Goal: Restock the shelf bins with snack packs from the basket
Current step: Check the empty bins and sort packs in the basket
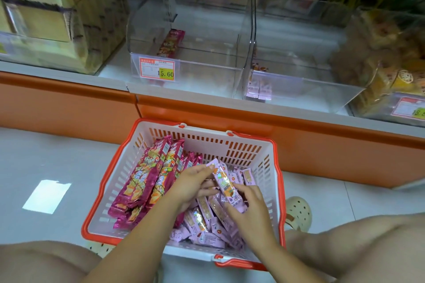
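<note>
A white plastic basket (218, 145) with slotted lattice walls and an orange rim sits on the pale tiled floor (46, 156), right against the orange base (230, 110) of the shelving. Its left half is stacked with long magenta packs (147, 181) – glossy, crinkled foil sleeves lying lengthwise – and its right half holds a loose heap of small lilac packs (207, 230), short and flat with crimped ends. Both hands are down in the basket on one lilac pack (226, 185), raised just above the heap: the left hand (193, 184) pinches its upper end with fingertips and thumb, and the right hand (250, 211) has its fingers curled round the lower end. Above, two clear rigid bins stand side by side on the shelf. The left bin (207, 62) has a single magenta sleeve (171, 42) lying near its left wall and a red-and-yellow price tag (156, 69) on its front lip. The right bin (310, 89) shows a couple of lilac packets (258, 87) at its front left corner – blurred through the plastic. A cream perforated clog (299, 211) rests on the floor just beside the basket's right wall, and bare knees frame the lower corners.
</note>
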